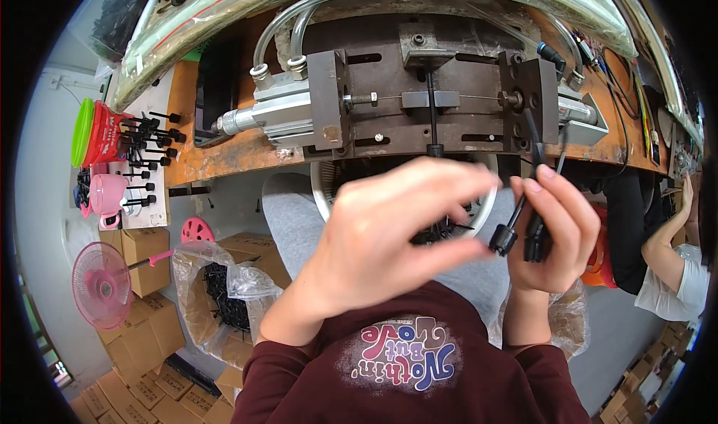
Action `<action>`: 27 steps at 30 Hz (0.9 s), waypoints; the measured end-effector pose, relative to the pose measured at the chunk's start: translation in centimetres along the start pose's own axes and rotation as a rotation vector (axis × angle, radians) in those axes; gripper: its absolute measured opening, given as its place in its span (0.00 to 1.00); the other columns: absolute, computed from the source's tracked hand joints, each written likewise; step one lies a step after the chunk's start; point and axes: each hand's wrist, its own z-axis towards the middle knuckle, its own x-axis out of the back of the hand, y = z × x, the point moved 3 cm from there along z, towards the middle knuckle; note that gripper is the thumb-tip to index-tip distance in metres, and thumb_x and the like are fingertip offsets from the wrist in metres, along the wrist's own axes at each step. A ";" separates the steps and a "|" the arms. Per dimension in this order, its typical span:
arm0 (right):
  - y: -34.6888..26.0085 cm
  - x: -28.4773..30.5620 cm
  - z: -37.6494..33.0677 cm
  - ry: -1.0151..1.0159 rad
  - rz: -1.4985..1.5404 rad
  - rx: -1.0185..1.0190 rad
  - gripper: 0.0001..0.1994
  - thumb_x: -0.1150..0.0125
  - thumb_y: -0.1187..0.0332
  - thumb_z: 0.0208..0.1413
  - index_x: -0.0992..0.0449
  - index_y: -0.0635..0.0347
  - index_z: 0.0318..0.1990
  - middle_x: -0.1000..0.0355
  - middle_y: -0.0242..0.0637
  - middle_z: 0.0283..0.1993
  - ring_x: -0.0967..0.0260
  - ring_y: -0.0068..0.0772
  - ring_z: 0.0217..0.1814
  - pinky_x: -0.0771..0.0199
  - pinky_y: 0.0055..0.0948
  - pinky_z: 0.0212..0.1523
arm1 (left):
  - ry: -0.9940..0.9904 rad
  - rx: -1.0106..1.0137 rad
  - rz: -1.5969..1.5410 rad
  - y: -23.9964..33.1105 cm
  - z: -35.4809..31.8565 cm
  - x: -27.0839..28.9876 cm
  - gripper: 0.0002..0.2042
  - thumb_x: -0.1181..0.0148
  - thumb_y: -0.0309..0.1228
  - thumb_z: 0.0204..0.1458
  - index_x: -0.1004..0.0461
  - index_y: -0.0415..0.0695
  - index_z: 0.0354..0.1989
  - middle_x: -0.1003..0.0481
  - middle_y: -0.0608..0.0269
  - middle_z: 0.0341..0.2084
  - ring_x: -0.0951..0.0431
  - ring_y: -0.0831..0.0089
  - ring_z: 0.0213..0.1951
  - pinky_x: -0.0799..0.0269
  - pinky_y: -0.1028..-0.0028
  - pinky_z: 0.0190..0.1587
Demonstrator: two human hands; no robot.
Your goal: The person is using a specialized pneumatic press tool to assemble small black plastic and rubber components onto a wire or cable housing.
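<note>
Hands: two. The left hand [396,229] is blurred; its fingers reach to the right, a gap separates them from the thumb, and no part is seen gripped between them. The thumb tip lies beside the black capped rods [502,238]; whether it touches them cannot be determined. The right hand [557,233] holds these rods between thumb and fingers, in front of the seated person's lap and to the right of the left hand. At least two rods are visible; the fingers and overlap prevent an exact count.

Machine [329,102]: one, on the wooden bench [187,155]. It has two metal cylinders, left [284,116] and right [577,111], facing each other. One black rod [431,114] lies across the small block between them, its cap at the front edge. Two clear hoses [283,31] rise from the left cylinder. The right cylinder is partly covered by its bracket.

White basket [319,196]: one, below the machine. The left hand hides much of it; its black contents cannot be counted.

Left side: one pink fan [102,285], one pink mug [108,194], one red bucket [108,134] and one clear bag [193,297] of black parts. The cardboard boxes [146,330] overlap and are cut off below.

Right edge: one other person [677,274], partly cut off.
</note>
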 end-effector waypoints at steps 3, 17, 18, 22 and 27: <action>-0.4 -0.5 0.0 -0.033 0.095 0.047 0.15 0.35 0.83 0.45 0.23 0.70 0.43 0.27 0.47 0.47 0.25 0.39 0.40 0.23 0.29 0.36 | -0.037 -0.085 -0.055 0.8 -0.8 -0.5 0.18 0.25 0.24 0.33 0.19 0.37 0.37 0.20 0.54 0.34 0.20 0.69 0.30 0.23 0.75 0.33; 1.3 -0.3 -0.2 0.152 0.426 -0.283 0.16 0.40 0.83 0.54 0.42 0.62 0.44 0.29 0.61 0.49 0.25 0.42 0.45 0.22 0.29 0.45 | 0.142 -0.206 0.805 -2.5 -0.2 -0.9 0.12 0.30 0.27 0.37 0.21 0.41 0.32 0.22 0.59 0.46 0.22 0.68 0.31 0.27 0.74 0.33; 1.4 -0.2 -0.2 0.118 0.430 -0.291 0.16 0.41 0.83 0.54 0.42 0.63 0.44 0.30 0.61 0.49 0.25 0.42 0.45 0.21 0.28 0.44 | 0.141 -0.199 0.817 -2.5 0.1 -0.9 0.12 0.30 0.28 0.37 0.21 0.41 0.32 0.22 0.60 0.45 0.22 0.68 0.30 0.27 0.74 0.32; 1.7 -0.1 -0.5 0.094 0.443 -0.329 0.15 0.40 0.85 0.52 0.37 0.65 0.43 0.30 0.60 0.49 0.25 0.40 0.45 0.20 0.25 0.39 | 0.121 -0.189 0.835 -2.5 0.6 -0.7 0.12 0.30 0.28 0.37 0.21 0.42 0.32 0.21 0.61 0.45 0.22 0.71 0.26 0.28 0.75 0.30; 1.4 0.0 -0.5 0.036 0.290 -0.231 0.15 0.39 0.87 0.47 0.31 0.66 0.42 0.28 0.55 0.49 0.25 0.41 0.46 0.21 0.30 0.44 | 0.112 -0.135 0.746 -2.2 0.6 -0.4 0.14 0.28 0.28 0.36 0.21 0.41 0.34 0.21 0.61 0.42 0.22 0.74 0.25 0.28 0.77 0.29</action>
